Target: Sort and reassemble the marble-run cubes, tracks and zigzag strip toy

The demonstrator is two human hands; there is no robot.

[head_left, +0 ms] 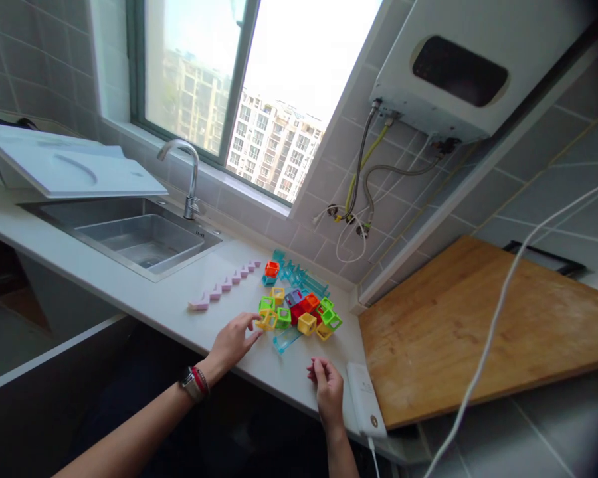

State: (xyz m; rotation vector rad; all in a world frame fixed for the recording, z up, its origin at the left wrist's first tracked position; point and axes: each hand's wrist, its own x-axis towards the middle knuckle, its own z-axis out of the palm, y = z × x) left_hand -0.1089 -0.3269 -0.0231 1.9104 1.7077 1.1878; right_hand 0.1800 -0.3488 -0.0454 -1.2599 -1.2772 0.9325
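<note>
My left hand [235, 342] reaches to the near left side of a pile of hollow plastic cubes, its fingertips at a yellow cube [267, 320], thumb and fingers apart. Green cubes [283, 318], red cubes [306, 307] and a purple cube [294, 298] lie close by. An orange cube [272, 268] rests on a blue one at the back. Below the pile lies a clear blue piece [286, 340]. My right hand [327, 385] hovers over the counter's front edge with curled fingers; what they hold, if anything, is hidden.
Pale purple pieces [226, 285] form a diagonal row left of the pile, and clear blue pieces [303, 277] stand behind it. A sink [144, 242] is at left. A white power strip [366, 398], a wooden board [478, 332] and a hanging white cable [493, 332] are at right.
</note>
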